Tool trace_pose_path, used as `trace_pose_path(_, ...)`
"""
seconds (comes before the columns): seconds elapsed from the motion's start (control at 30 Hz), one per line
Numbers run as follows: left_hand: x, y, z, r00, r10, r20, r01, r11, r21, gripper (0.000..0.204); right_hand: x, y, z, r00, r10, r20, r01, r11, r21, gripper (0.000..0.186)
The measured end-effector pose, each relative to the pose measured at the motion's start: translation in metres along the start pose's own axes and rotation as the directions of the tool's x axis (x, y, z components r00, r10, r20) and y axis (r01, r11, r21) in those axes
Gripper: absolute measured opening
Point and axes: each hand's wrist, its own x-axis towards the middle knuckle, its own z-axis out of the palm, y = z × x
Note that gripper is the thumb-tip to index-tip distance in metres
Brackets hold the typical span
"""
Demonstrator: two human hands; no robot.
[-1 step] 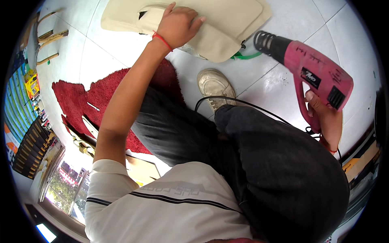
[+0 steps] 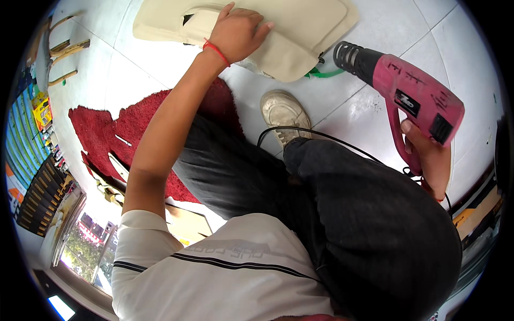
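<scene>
On the white tiled floor [image 2: 345,104] lies a beige panel [image 2: 300,32], the outstretched left hand [image 2: 239,35] palm-down on it, fingers splayed. Farther right, the right hand [image 2: 432,155] grips the pink heat gun [image 2: 399,80], nozzle apart from the panel.

- Looks steeply down from the left of 2 fisheye cameras worn on the person's head.
- Faces past the shirt [image 2: 225,291] and trousers [image 2: 375,214] to the tiled floor [image 2: 350,115].
- Sits near enough to fit left hand [image 2: 238,35] and right hand [image 2: 431,152] in 1 frame.
- Reaches wide, to a window [image 2: 88,243] lower left.
</scene>
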Motion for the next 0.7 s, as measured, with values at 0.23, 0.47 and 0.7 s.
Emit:
trace_pose_path(0.23,0.031,0.015,-0.004,0.998,-0.020,0.067,0.015,0.998,0.067,0.042,0.055,0.042,0.001,0.984,-0.090,-0.153,0.133,0.945,0.298,0.032)
trace_pose_path(0.47,0.069,0.008,0.029,0.983,0.062,-0.171,-0.058,0.998,0.026,0.053,0.167,0.144,-0.025,0.991,-0.137,0.001,0.062,0.458,0.887,0.050)
trace_pose_path(0.7,0.110,0.056,0.039,0.982,0.085,0.169,-0.068,0.992,-0.103,0.096,0.203,0.192,-0.041,0.953,-0.235,-0.190,0.249,0.250,0.936,0.052)
